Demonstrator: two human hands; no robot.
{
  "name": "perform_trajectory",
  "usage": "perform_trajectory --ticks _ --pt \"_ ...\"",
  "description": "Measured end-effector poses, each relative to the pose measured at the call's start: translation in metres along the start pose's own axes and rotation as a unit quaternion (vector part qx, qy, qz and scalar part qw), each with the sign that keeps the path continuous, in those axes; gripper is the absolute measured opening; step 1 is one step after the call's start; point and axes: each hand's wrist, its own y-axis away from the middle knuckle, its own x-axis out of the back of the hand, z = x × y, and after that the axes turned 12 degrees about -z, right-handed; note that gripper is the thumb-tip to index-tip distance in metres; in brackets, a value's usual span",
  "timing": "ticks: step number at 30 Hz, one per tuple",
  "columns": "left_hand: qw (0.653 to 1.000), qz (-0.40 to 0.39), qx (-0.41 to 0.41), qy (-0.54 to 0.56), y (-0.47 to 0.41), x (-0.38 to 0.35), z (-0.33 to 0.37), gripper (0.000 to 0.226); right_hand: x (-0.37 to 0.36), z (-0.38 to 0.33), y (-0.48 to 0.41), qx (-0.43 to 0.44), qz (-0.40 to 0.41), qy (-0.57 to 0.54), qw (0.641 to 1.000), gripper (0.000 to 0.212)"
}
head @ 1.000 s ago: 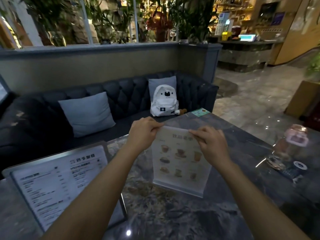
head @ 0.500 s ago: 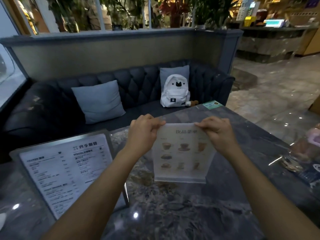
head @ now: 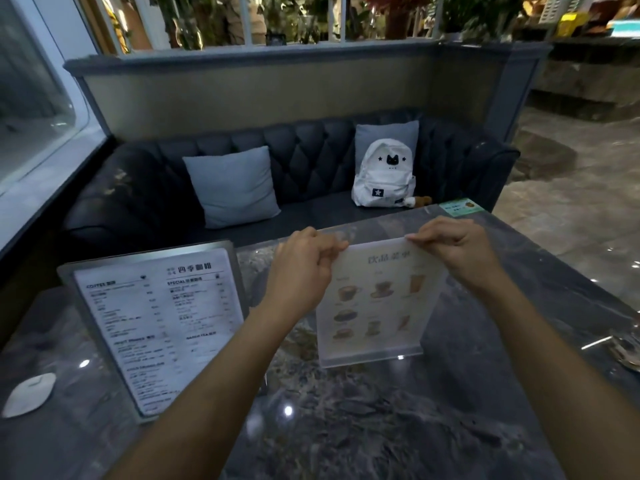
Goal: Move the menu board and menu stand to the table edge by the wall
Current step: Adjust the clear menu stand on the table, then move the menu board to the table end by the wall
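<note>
Both hands, left (head: 304,271) and right (head: 457,254), are pinching the menu stand (head: 377,306) mid-bench (head: 381,427); next, seemingly, carrying it to the wall-side edge.

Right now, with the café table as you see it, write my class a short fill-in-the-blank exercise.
1. Both hands pinch the ___ edge of the clear menu stand.
2. The menu board sits to the stand's ___.
3. The white backpack on the sofa shows a black ___ face.

Missing words: top; left; cat
</note>
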Motion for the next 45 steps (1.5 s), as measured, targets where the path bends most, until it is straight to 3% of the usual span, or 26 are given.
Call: perform_trajectory --ticks 16,29,33,41,45 --pt "0.998 0.063 -0.009 -0.002 0.013 -0.011 0.004 0.021 0.005 0.006 -0.008 -0.002 -0.038 -0.078 0.996 0.026" --pt "0.996 0.069 -0.03 -0.048 0.013 -0.007 -0.003 0.022 0.009 -0.01 -0.009 -0.041 -0.058 -0.025 0.997 0.032" --pt "0.996 0.071 -0.024 -0.044 0.02 0.006 -0.01 0.022 0.012 -0.021 -0.015 -0.063 -0.077 0.05 0.994 0.021" --pt "0.988 0.14 0.017 -0.056 0.037 0.051 -0.042 0.025 -0.033 -0.07 -0.044 0.008 -0.096 0.107 0.99 0.023" --pt "0.98 0.165 0.057 -0.096 0.051 0.077 -0.071 0.026 -0.075 -0.094 -0.059 0.052 -0.173 0.127 0.975 0.027"
